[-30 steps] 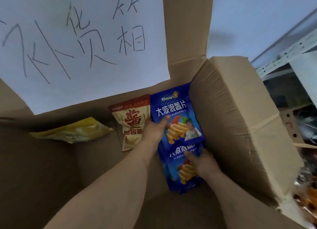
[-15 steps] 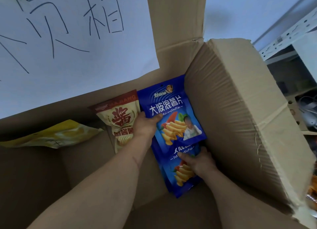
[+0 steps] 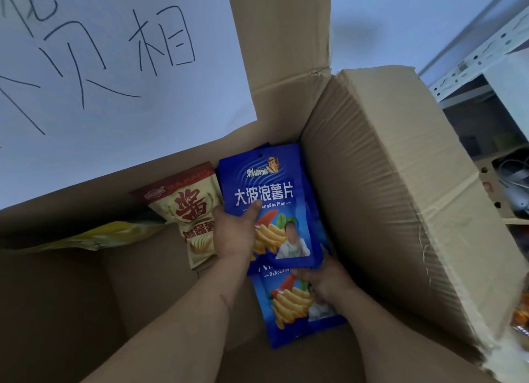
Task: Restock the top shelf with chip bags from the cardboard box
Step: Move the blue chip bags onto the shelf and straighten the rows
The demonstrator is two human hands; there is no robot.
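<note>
Cardboard is pretty much filling the whole view, since the person is looking straight down into the open cardboard box (image 3: pixel 386 210) with both arms reaching in. Going left to right: a big white paper sign (image 3: pixel 114 81) with handwritten characters is sitting on the far flap, and below it a yellow bag (image 3: pixel 94 236) is lying flat against the left inner wall, well apart from either hand. Next over, a cream and red chip bag (image 3: pixel 189 210) is leaning up against the back wall, and the left hand (image 3: pixel 234 233) is sitting just beside it, overlapping its lower right edge.

That left hand is gripping the upper blue chip bag (image 3: pixel 269 199) along its left side, thumb pressing on the front just under the white lettering, the other fingers tucked behind where they can't be seen. The bag is standing tilted near the right rear corner of the box, and more blue edges are peeking out behind it.

Below that, the right hand (image 3: pixel 323 279) is curling around the top right part of a lower blue chip bag (image 3: pixel 289 311), fingers on its front, right under the bottom edge of the upper one. Off to the far right, a white metal shelf rack (image 3: pixel 469 64) is showing outside the box.
</note>
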